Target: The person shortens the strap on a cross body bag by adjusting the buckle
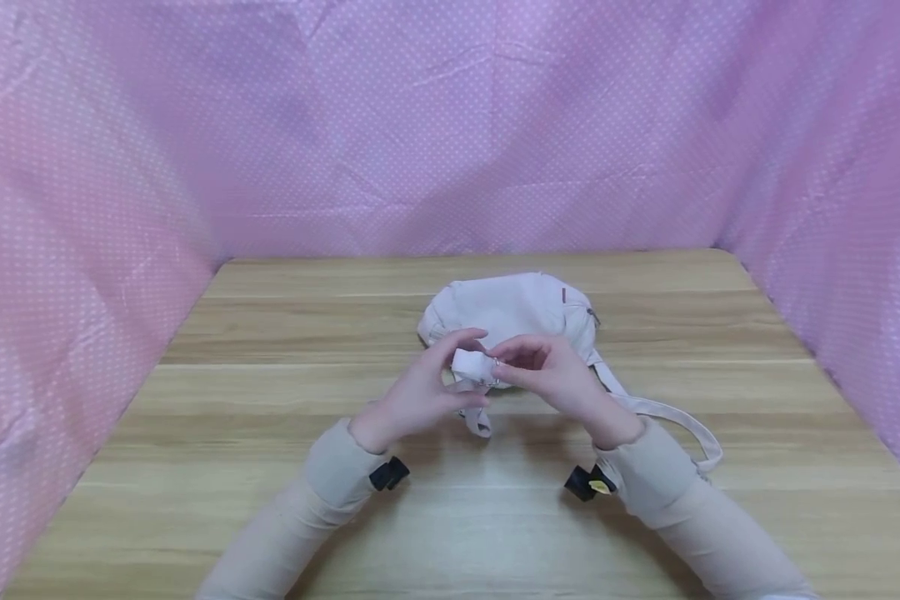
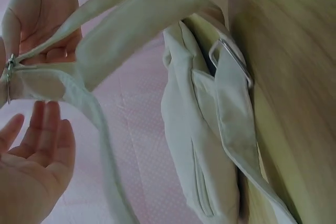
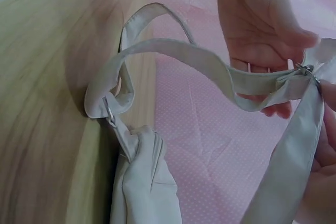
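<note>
An off-white bag [image 1: 506, 308] lies on the table beyond both hands, its long fabric strap [image 3: 163, 48] raised and looped in front of it. My right hand [image 1: 558, 371] pinches the strap at a metal strap buckle [image 3: 310, 72]. My left hand [image 1: 423, 387] is spread around the same stretch of strap. In the left wrist view, the fingers [image 2: 50, 135] of that hand stand apart from the strap, close under the buckle. Another metal ring [image 2: 231, 61] sits lower on the strap, near the bag.
A wooden table [image 1: 217, 400] spreads under everything. Pink dotted cloth [image 1: 450, 125] hangs behind it and along both sides. Another length of strap [image 1: 693, 425] curves over the table to the right, beside the right sleeve [image 1: 656, 475]. Each wrist bears a small black device [image 1: 390, 473].
</note>
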Available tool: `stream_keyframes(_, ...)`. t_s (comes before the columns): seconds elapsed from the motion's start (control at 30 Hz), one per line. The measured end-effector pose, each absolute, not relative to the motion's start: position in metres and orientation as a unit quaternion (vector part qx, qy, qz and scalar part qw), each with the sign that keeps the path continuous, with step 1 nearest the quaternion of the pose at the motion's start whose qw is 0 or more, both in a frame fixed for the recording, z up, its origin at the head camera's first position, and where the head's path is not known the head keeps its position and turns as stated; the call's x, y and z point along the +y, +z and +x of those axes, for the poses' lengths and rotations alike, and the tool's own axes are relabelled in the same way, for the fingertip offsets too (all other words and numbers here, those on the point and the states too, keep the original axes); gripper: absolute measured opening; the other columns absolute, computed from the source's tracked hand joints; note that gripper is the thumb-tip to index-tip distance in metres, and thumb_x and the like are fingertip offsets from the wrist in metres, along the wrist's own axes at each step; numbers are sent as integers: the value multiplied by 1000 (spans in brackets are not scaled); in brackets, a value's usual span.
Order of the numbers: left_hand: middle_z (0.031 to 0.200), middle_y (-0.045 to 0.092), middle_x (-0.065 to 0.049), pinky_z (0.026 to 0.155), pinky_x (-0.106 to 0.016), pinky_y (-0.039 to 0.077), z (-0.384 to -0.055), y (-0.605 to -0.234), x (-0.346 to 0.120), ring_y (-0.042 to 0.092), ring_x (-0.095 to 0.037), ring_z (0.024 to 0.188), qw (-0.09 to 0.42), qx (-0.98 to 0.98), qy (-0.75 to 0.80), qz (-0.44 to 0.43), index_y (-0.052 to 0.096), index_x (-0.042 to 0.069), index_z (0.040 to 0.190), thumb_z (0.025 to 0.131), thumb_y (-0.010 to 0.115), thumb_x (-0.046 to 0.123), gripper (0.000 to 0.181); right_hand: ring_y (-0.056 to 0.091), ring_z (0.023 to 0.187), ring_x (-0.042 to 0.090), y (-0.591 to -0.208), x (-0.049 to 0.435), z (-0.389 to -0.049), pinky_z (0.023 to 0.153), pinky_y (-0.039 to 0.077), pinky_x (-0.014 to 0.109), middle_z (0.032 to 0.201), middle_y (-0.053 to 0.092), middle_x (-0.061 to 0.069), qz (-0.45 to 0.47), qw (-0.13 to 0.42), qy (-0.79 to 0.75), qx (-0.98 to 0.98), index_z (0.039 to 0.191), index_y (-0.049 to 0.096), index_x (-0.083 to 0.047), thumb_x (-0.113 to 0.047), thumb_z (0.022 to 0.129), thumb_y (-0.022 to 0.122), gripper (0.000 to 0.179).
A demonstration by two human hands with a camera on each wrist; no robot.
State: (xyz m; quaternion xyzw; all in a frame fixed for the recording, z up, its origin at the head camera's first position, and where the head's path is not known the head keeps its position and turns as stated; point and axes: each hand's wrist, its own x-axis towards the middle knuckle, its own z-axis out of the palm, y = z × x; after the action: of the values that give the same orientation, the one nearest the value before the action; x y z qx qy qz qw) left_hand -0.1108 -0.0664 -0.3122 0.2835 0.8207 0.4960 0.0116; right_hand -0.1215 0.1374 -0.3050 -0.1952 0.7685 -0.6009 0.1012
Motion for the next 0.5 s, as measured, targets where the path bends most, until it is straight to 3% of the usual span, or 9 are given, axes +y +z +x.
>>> stream_keyframes(0.13, 118, 59, -7, 88, -35, 51, -112, -313, -71, 56, -21, 108, 32, 824, 494, 275, 45, 11, 130, 81, 70, 8, 56, 61, 75, 4, -300, 140, -123, 68, 52, 21, 86, 68, -11, -179, 101, -622, 756, 106, 65, 1, -7, 82, 68, 25)
stream_keyframes(0.23, 116, 61, -8, 91, -35, 50, -113, -314, -74, 57, -21, 110, 41, 823, 493, 279, 47, 9, 128, 87, 63, 10, 44, 60, 75, 3, -297, 142, -124, 70, 52, 18, 84, 68, -15, -183, 98, -650, 731, 100, 68, -11, -4, 83, 66, 19)
stream_keyframes(0.37, 112, 63, -7, 94, -39, 48, -115, -316, -77, 58, -19, 107, 42, 827, 491, 272, 51, 10, 125, 92, 57, 15, 34, 60, 75, 1, -294, 145, -123, 70, 51, 16, 83, 68, -15, -198, 87, -672, 708, 90, 67, -28, -2, 83, 65, 27)
stream_keyframes(0.5, 106, 65, -4, 93, -36, 48, -116, -317, -78, 59, -16, 103, 43, 832, 490, 257, 55, 10, 120, 94, 55, 18, 28, 60, 73, 0, -293, 146, -123, 68, 51, 15, 81, 68, -16, -206, 64, -679, 702, 88, 67, -30, 1, 82, 65, 32)
